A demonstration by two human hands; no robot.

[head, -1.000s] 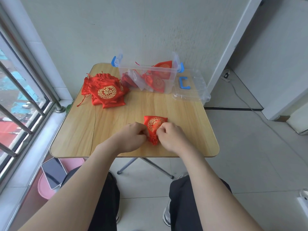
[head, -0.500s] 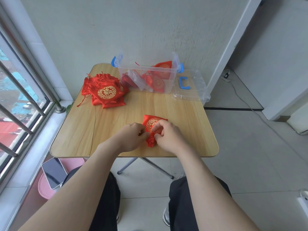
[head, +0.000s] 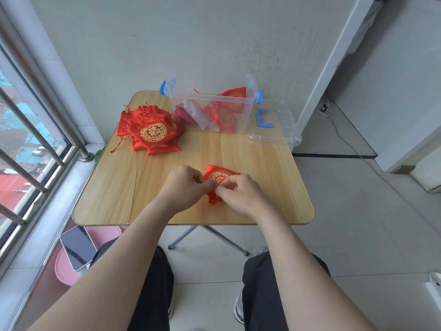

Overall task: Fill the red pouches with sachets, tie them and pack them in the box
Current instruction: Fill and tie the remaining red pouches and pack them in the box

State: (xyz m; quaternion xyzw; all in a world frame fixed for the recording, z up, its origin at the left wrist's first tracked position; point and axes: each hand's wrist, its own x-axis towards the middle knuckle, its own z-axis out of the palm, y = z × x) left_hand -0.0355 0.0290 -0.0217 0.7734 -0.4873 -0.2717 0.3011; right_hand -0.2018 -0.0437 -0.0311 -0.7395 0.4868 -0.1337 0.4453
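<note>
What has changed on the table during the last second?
The right hand slid left and the left hand edged forward, so their fingers now meet over the neck of the pouch; both keep their grip on it. The pouch, the pile, the box and the lid stayed put.

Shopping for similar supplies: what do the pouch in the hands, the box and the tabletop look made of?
Pouch: shiny red fabric, likely satin; it creases softly, gold emblem. Box: clear rigid plastic; contents show through. Tabletop: smooth wood-grain, perhaps laminate; cannot tell.
</note>
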